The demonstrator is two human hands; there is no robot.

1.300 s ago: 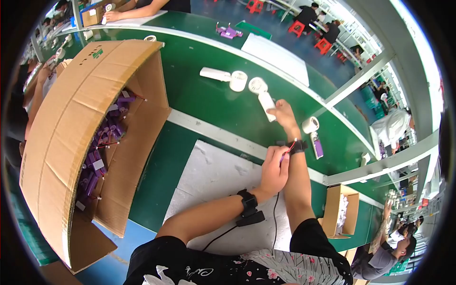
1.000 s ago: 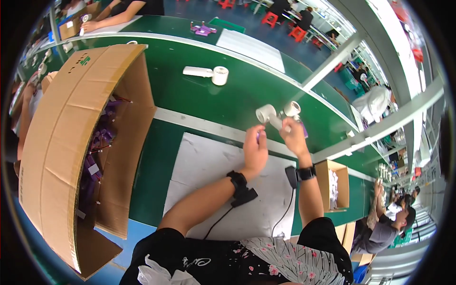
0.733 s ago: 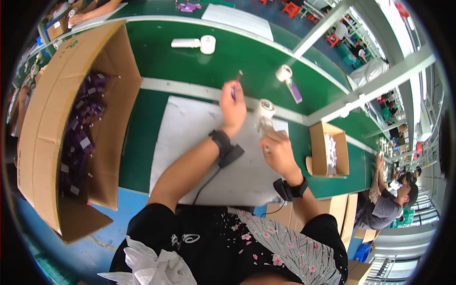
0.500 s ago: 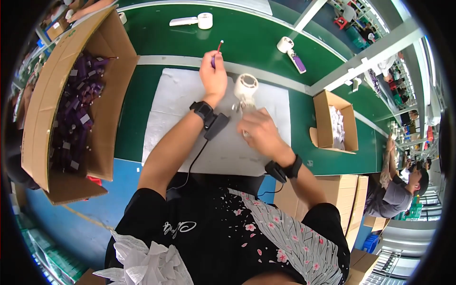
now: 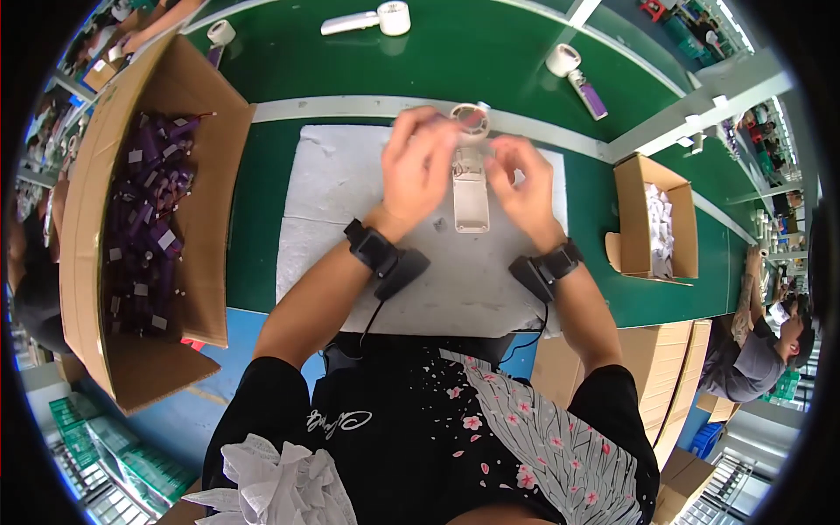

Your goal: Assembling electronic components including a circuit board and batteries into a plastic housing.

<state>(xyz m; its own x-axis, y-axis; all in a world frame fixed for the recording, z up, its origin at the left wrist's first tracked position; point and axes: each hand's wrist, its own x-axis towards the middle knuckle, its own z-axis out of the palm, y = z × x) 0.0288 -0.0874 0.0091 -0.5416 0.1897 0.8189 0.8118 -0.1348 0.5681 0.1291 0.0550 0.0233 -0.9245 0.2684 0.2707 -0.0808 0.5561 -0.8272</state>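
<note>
Handheld fan (image 5: 471, 175) between both hands: white plastic, smooth, slight sheen on handle shell. White mat (image 5: 350, 219) under it: matt, faintly rough, foam or felt-like, which cannot tell. Desk (image 5: 350, 70): green top, smooth, satin sheen. Large box (image 5: 188, 131) at left: brown corrugated cardboard, matt; purple parts (image 5: 144, 219) inside look glossy, plastic-wrapped. Small box (image 5: 634, 188) at right: same matt cardboard. Wrist straps (image 5: 372, 248): black, matt. Shirt (image 5: 420, 420): black cloth, printed, soft matt.
</note>
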